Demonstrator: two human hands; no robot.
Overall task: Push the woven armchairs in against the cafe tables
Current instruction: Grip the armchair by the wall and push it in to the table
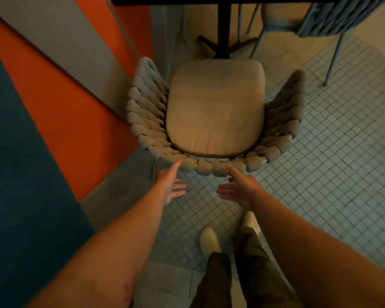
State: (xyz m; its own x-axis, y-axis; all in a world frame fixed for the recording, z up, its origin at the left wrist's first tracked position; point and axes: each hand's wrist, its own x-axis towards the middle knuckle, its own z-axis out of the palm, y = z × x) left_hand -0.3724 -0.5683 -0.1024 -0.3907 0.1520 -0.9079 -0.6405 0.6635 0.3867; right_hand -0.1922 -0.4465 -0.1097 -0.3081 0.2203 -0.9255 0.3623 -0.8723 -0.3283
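Observation:
A woven armchair (147, 112) with thick grey-beige padded weave and a beige seat cushion (215, 105) stands below me, facing a dark cafe table (209, 0) at the top edge. The table's black post and foot (223, 30) stand just beyond the seat's front. My left hand (170, 185) is open, fingers spread, its thumb touching the back rim at the left. My right hand (238, 188) is open too, its thumb at the back rim near the middle. Neither hand grips the chair.
An orange, grey and blue wall (53, 107) runs close along the chair's left side. A second grey woven chair (342, 16) on thin metal legs stands at the top right. Small square floor tiles (331, 163) spread to the right. My feet (209, 240) stand behind the chair.

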